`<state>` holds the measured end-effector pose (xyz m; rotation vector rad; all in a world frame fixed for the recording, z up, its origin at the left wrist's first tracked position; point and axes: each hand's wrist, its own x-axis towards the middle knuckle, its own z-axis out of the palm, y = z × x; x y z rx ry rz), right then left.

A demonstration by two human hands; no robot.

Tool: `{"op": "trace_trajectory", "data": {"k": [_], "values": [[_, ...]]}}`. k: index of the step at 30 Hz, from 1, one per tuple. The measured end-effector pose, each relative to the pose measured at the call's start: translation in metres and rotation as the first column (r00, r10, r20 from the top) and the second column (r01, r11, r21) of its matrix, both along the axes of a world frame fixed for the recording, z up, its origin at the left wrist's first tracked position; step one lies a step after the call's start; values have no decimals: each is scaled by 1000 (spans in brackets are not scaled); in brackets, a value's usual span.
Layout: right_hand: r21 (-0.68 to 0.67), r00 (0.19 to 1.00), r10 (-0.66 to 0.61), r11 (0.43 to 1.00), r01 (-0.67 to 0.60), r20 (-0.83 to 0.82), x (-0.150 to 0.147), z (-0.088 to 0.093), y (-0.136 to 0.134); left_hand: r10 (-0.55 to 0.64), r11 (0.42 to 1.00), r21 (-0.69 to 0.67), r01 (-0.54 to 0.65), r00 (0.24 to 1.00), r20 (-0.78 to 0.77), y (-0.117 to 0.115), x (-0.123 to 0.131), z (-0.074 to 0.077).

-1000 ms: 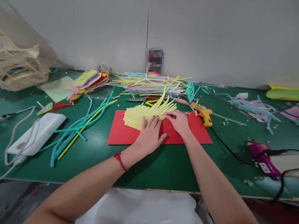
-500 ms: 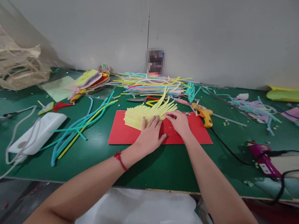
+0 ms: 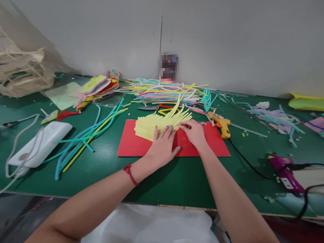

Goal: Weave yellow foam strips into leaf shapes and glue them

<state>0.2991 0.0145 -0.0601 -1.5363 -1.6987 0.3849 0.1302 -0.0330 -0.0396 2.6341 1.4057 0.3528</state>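
On a red board [image 3: 133,145] lies a fan of pale yellow strips [image 3: 148,124], packed close on the left and curling up loose at the upper right. My left hand [image 3: 162,145] rests flat with fingers spread over the lower edge of the strips. At their right side my right hand [image 3: 193,132] has thumb and fingertips pinched together, touching the end of a yellow strip. Just what sits between those fingertips is too small to make out clearly. Behind the strips lie scissors [image 3: 148,108] with orange-red handles. A yellow glue gun [image 3: 222,125] stands by the board's right end.
A heap of coloured fuzzy stems [image 3: 165,91] lies along the wall. More stems [image 3: 88,141] and a white power box [image 3: 41,144] with cables are on the left. A purple power adapter [image 3: 286,174] with a black cord sits at right. A wooden frame [image 3: 17,76] stands far left.
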Motion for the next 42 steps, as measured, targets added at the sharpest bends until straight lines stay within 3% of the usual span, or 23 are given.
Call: {"op": "trace_trajectory", "data": {"k": [9, 42], "values": [[9, 997, 72, 997, -72, 8, 11, 6, -2, -13, 998, 62, 16, 999, -42, 0, -1, -2], [47, 994, 25, 998, -30, 104, 4, 5, -2, -9, 1000, 9, 9, 1000, -12, 1, 0, -1]]}}
